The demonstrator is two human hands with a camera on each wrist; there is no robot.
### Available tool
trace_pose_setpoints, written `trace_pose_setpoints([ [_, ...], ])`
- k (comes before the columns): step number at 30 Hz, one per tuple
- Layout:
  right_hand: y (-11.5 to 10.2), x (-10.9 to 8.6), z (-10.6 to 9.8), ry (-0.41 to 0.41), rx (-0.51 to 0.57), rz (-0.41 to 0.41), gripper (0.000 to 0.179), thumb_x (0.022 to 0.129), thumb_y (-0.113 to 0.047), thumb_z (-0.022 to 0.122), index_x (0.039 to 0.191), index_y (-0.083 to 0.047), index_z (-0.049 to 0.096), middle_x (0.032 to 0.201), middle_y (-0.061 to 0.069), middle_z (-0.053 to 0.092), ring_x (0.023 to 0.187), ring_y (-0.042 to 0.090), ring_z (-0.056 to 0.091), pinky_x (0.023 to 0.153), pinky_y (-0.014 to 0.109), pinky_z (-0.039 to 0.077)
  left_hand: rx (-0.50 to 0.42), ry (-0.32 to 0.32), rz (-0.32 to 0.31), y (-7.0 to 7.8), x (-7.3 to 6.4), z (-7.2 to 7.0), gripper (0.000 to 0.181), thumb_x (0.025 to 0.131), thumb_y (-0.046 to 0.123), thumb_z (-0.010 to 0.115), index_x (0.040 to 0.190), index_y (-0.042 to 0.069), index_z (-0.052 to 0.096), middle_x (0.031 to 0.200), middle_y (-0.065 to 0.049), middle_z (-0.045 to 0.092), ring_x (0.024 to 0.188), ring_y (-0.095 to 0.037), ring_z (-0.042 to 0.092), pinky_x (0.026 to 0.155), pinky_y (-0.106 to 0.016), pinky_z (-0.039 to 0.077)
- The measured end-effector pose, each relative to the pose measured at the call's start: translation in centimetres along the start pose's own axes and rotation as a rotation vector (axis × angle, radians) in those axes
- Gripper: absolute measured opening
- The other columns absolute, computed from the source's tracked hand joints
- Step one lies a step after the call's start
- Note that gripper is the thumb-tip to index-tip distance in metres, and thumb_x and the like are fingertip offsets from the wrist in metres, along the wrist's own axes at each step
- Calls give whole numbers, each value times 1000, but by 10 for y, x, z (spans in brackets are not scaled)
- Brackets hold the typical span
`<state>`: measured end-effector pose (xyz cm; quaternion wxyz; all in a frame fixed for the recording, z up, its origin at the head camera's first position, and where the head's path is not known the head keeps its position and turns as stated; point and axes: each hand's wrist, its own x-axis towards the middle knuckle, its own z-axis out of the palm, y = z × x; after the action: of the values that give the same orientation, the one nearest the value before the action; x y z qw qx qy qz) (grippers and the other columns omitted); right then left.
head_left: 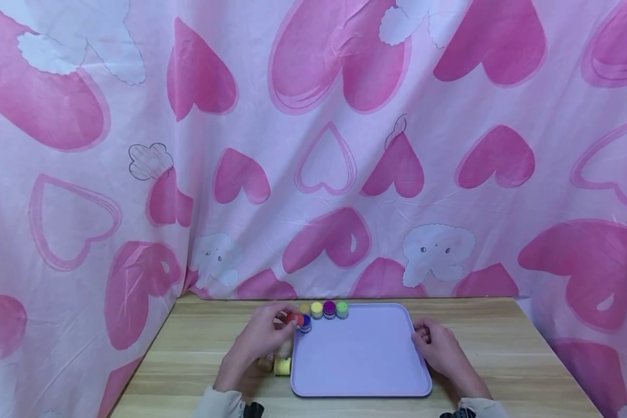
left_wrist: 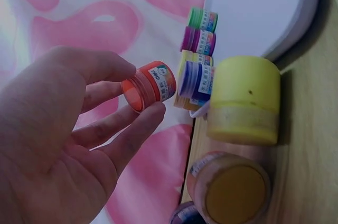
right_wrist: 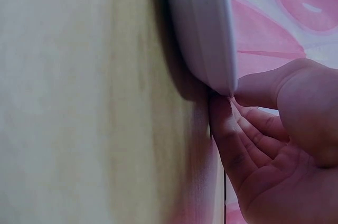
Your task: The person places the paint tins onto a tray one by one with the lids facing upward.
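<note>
Between thumb and fingertips, my left hand (head_left: 265, 331) pinches a small red-orange paint jar (left_wrist: 150, 85) above the tray's far left corner. Just beside it a blue paint jar (head_left: 305, 324) stands on the lilac tray (head_left: 360, 355). Along the tray's far edge sit an ochre jar (head_left: 305, 309), a yellow jar (head_left: 316, 310), a purple jar (head_left: 329, 310) and a green jar (head_left: 342, 310). My right hand (head_left: 441, 346) holds the tray's right rim, thumb on top and a finger against its underside in the right wrist view.
Left of the tray, on the wooden table (head_left: 188, 371), are a larger yellow jar (left_wrist: 244, 100) and a jar with an ochre end (left_wrist: 235, 195). A dark jar (left_wrist: 186, 214) is partly cut off in the left wrist view. A pink heart-patterned curtain (head_left: 324, 174) hangs behind.
</note>
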<state>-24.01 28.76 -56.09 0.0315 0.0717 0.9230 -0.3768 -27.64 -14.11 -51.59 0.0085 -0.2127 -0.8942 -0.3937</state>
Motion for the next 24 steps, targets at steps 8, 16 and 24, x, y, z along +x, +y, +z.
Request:
trace_pose_setpoints([
  [8, 0, 1, 0, -9, 10, 11, 30, 104, -10, 66, 131, 2, 66, 100, 7, 65, 89, 19, 59, 71, 27, 55, -56, -37, -1, 9, 6, 3, 29, 96, 4, 76, 123, 16, 75, 118, 1, 72, 106, -17, 71, 93, -29, 66],
  [16, 3, 3, 2, -6, 4, 7, 27, 104, -11, 67, 128, 1, 66, 101, 7, 69, 90, 19, 62, 74, 28, 58, -54, -63, 30, 14, 15, 8, 30, 99, 7, 75, 129, 14, 74, 116, 2, 73, 105, -14, 72, 94, -27, 65],
  [24, 3, 3, 1, -12, 7, 15, 29, 104, -11, 67, 130, 2, 66, 101, 7, 68, 90, 20, 61, 73, 28, 58, -23, -74, 17, 16, 22, 18, 36, 101, 12, 77, 137, 13, 71, 117, 1, 74, 103, -12, 73, 89, -27, 66],
])
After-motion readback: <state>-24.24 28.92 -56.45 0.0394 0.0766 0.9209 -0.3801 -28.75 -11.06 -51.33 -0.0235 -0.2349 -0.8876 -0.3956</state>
